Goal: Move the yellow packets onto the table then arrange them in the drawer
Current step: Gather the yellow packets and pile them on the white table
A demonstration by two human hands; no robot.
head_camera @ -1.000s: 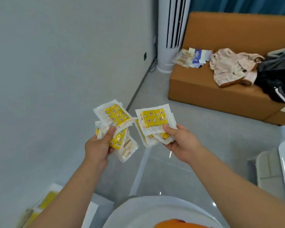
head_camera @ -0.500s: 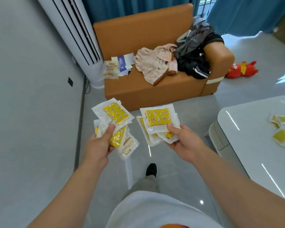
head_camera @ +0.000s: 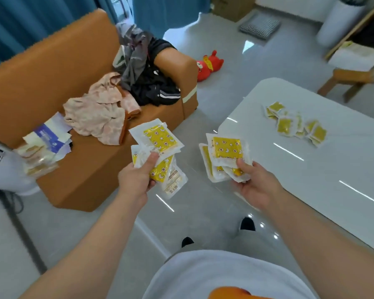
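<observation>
My left hand [head_camera: 136,180] grips a fan of several yellow packets [head_camera: 160,140] in clear wrappers, held over the floor in front of the sofa. My right hand [head_camera: 253,184] holds a second bunch of yellow packets [head_camera: 226,147], just left of the white table's near corner. The glossy white table [head_camera: 311,169] stands to my right. Several more yellow packets [head_camera: 296,124] lie scattered on its far part. No drawer is in view.
An orange sofa [head_camera: 91,169] at left carries clothes [head_camera: 99,113] and papers [head_camera: 43,141]. A red plush toy [head_camera: 207,64] lies on the floor behind it. A wooden stool [head_camera: 350,80] stands beyond the table. My feet are on grey tile below.
The view has swung right from the wall toward the sofa and table. The table with its packets has come fully into sight. Both hands still hold their packets, now slightly farther apart.
</observation>
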